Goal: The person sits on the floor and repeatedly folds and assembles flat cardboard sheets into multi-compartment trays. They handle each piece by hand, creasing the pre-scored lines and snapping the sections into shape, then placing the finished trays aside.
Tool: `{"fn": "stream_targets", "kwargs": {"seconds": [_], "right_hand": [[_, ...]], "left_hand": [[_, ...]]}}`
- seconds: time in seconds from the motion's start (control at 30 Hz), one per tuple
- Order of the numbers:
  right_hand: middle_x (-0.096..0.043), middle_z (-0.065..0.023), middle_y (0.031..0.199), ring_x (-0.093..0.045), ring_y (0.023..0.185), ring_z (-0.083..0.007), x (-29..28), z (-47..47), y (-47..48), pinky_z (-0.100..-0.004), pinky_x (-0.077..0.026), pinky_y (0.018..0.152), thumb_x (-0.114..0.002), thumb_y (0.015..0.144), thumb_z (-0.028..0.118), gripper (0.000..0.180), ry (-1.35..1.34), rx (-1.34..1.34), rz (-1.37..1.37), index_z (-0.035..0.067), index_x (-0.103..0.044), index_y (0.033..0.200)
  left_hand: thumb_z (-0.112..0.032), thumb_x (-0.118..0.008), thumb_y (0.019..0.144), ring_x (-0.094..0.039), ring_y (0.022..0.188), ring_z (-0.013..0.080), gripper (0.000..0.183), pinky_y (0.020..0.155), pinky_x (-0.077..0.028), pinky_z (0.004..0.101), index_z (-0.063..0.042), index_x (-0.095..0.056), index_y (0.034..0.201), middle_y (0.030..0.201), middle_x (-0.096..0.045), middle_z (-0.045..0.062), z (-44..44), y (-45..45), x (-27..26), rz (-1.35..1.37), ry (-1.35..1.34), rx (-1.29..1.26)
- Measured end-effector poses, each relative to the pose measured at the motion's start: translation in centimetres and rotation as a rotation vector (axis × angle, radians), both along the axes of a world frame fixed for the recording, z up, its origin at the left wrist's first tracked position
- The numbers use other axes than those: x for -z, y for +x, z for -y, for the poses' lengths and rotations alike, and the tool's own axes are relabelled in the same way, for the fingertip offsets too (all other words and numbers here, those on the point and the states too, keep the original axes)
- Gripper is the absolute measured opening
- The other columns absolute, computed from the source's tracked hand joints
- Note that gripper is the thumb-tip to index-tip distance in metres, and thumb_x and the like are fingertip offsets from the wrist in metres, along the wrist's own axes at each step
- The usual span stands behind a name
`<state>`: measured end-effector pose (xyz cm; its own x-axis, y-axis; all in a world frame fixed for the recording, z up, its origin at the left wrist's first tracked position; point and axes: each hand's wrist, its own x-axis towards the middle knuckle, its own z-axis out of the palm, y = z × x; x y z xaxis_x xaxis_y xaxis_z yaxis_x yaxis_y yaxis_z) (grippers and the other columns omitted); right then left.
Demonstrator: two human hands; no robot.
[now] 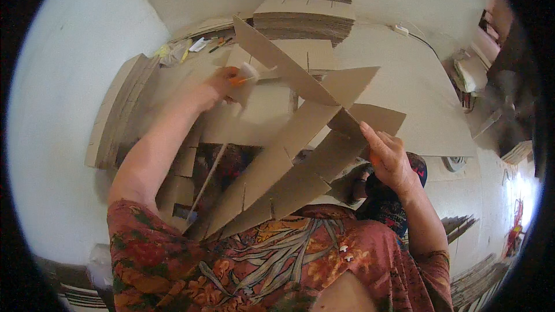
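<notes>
Before my chest, slotted cardboard strips [277,156] cross one another as a partly spread divider. My right hand [388,156] grips the end of one crossing strip [282,63], thumb along its edge; something orange shows at the palm. Over the work surface at the left, my left hand [230,84] is blurred, with something orange at its fingers and a small whitish piece [249,70] beside them; whether it holds them I cannot tell. Flat cardboard pieces [260,115] lie beneath that hand.
Tall stacks of cardboard sheets [303,28] stand at the back, and slotted strips [125,108] are piled at the left. A plastic bag [175,52] and a dark pen-like tool [220,45] lie at the back left. A fan [505,106] stands at the right.
</notes>
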<state>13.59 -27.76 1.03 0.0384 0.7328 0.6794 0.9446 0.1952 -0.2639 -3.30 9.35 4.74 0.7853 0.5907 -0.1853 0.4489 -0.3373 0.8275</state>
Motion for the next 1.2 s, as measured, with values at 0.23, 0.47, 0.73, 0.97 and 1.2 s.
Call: {"fn": "stream_targets", "kwargs": {"seconds": [0.23, 0.47, 0.73, 0.97, 1.2], "right_hand": [[-0.054, -0.0171, 0.073, -0.055, 0.065, -0.0363, 0.9, 1.6, 0.9, -0.0420, -0.046, 0.059, -0.051, 0.065, -0.014, 0.068, -0.068, 0.070, -0.164, 0.006, -0.044, 0.130], [-0.056, -0.0198, 0.075, -0.056, 0.067, -0.0389, 0.1, 2.5, 1.2, -0.0407, -0.046, 0.061, -0.049, 0.069, -0.014, 0.067, -0.211, 0.136, -0.293, 0.009, -0.044, 0.131], [-0.056, -0.0208, 0.075, -0.057, 0.068, -0.0395, -1.1, 3.5, 1.2, -0.0418, -0.046, 0.062, -0.048, 0.069, -0.013, 0.066, -0.237, 0.201, -0.303, 0.007, -0.043, 0.131], [-0.057, -0.0232, 0.077, -0.057, 0.069, -0.0411, 0.0, 3.9, 2.3, -0.0428, -0.046, 0.064, -0.049, 0.068, -0.012, 0.064, -0.319, 0.175, -0.336, 0.004, -0.044, 0.130], [-0.057, -0.0284, 0.083, -0.058, 0.075, -0.0428, -0.6, 4.4, 6.4, -0.0425, -0.046, 0.068, -0.047, 0.070, -0.011, 0.059, -0.247, 0.420, -0.318, 0.005, -0.047, 0.127]], "left_hand": [[-0.025, -0.054, 0.085, -0.052, 0.071, 0.0134, 0.035, 0.054, -0.048, 0.0286, -0.001, -0.053, 0.112, 0.086, -0.058, 0.005, 7.6, 3.6, 0.2, -0.019, 0.107, 0.175], [-0.011, -0.054, 0.081, -0.055, 0.065, 0.0230, 0.021, 0.056, -0.048, 0.0370, 0.004, -0.055, 0.095, 0.075, -0.059, 0.015, 8.1, 5.4, 2.3, 0.163, 0.571, 0.342], [-0.005, -0.052, 0.075, -0.061, 0.070, 0.0398, 0.021, 0.063, -0.048, 0.0483, 0.005, -0.055, 0.093, 0.075, -0.061, 0.024, 10.3, 7.5, 1.0, -0.175, 1.073, 0.235], [-0.014, -0.059, 0.083, -0.060, 0.069, 0.0190, 0.022, 0.064, -0.048, 0.0309, -0.001, -0.058, 0.101, 0.081, -0.064, 0.011, 9.3, 9.3, 2.1, 0.202, 0.352, 0.277], [-0.029, -0.057, 0.089, -0.056, 0.083, 0.0106, 0.034, 0.072, -0.046, 0.0233, -0.007, -0.057, 0.114, 0.099, -0.062, 0.005, 7.2, 13.2, 0.1, 0.240, -0.119, 0.267]]}}
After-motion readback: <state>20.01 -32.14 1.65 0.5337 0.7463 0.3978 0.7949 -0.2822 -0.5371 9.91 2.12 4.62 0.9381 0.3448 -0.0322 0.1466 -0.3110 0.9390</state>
